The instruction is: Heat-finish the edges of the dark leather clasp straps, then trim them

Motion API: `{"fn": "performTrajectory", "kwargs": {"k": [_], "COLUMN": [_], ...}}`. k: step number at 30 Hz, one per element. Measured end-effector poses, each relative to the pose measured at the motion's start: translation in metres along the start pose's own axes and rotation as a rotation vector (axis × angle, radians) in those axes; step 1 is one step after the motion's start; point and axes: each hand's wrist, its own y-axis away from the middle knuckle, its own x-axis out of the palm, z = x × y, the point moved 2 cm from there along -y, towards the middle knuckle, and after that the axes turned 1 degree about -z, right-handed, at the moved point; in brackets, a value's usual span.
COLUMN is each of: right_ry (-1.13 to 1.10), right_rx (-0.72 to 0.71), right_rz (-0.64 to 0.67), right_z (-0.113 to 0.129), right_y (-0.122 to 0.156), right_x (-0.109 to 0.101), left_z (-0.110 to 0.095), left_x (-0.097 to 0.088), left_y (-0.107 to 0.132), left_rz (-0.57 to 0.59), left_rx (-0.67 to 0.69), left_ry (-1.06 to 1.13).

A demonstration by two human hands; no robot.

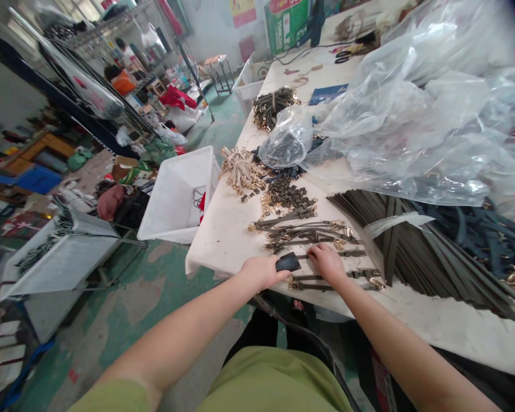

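My left hand (261,272) grips the end of a dark leather strap (288,262) at the front of a white work table (225,240). My right hand (327,263) pinches the same strap further along, where it runs to the right. Just below my hands lie two finished straps with gold buckles (335,280). Several more straps with gold clasps (302,232) sit just beyond them, and a heap of small dark fittings (287,191) lies further up the table.
A stack of long dark strips (446,263) fills the table's right side, under a large clear plastic sheet (416,126). Bundled straps (274,107) and a plastic bag (287,140) lie further along. A white crate (175,194) stands beyond the left edge.
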Motion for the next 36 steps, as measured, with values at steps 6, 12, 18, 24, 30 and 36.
{"fn": "performTrajectory", "kwargs": {"k": [6,12,18,24,30,36], "right_ry": [-0.143,-0.184,-0.192,-0.202,-0.173,-0.087], "right_rx": [0.005,0.022,0.018,0.029,0.018,-0.074], "right_rz": [-0.026,-0.042,-0.035,-0.007,0.031,0.142], "right_z": [-0.011,-0.014,-0.013,-0.012,-0.014,-0.004], "right_y": [-0.002,-0.001,0.000,-0.002,-0.002,-0.001], "right_x": [0.003,0.000,-0.005,-0.008,-0.009,-0.017], "left_z": [-0.009,-0.010,-0.008,-0.004,0.006,0.046], "left_x": [-0.005,-0.009,-0.004,-0.002,0.001,0.009], "left_y": [-0.029,-0.034,-0.034,-0.037,-0.024,0.029], "left_rz": [0.091,0.128,0.062,0.071,0.053,0.008], "left_rx": [-0.044,-0.047,-0.039,-0.029,-0.078,-0.155], "left_ry": [-0.097,-0.118,-0.125,-0.068,0.034,0.189]}}
